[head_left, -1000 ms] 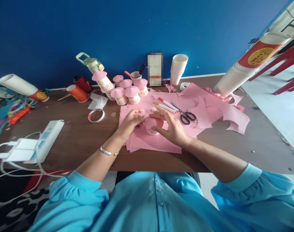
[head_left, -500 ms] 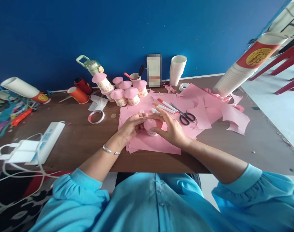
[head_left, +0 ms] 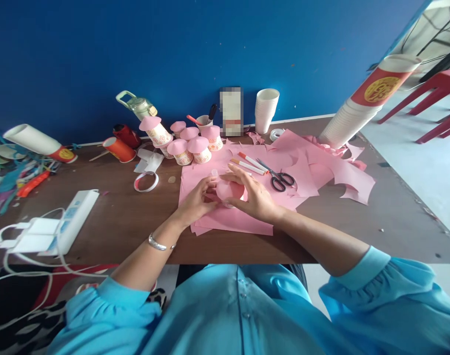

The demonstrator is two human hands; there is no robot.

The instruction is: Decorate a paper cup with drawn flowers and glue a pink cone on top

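I see both hands meeting over the pink sheets (head_left: pixel 232 222) at the middle of the counter (head_left: pixel 129 217). The left hand (head_left: pixel 195 199) closes its fingers on the left side of a small pink-capped cup (head_left: pixel 228 190); the right hand (head_left: pixel 256 197) cups it from the right, fingers curved over the pink top. The cup sits on the paper between the two palms, so both hands hold it. A silver bangle (head_left: pixel 158 243) rings the left wrist.

Just beyond the right hand lie two markers (head_left: pixel 249 163) and black-handled scissors (head_left: pixel 279 177), all on the pink paper. Farther back, left of centre — a cluster of finished pink-capped cups (head_left: pixel 190 143). A stack of white cups (head_left: pixel 265 109) stands by the blue wall; a longer stack of cups (head_left: pixel 354 113) leans at the far right, over cut pink scraps (head_left: pixel 343 172).

Left side: a tape ring (head_left: pixel 146 181), an orange cup on its side (head_left: pixel 117 149), and near me a white power strip (head_left: pixel 71 219) with cables.
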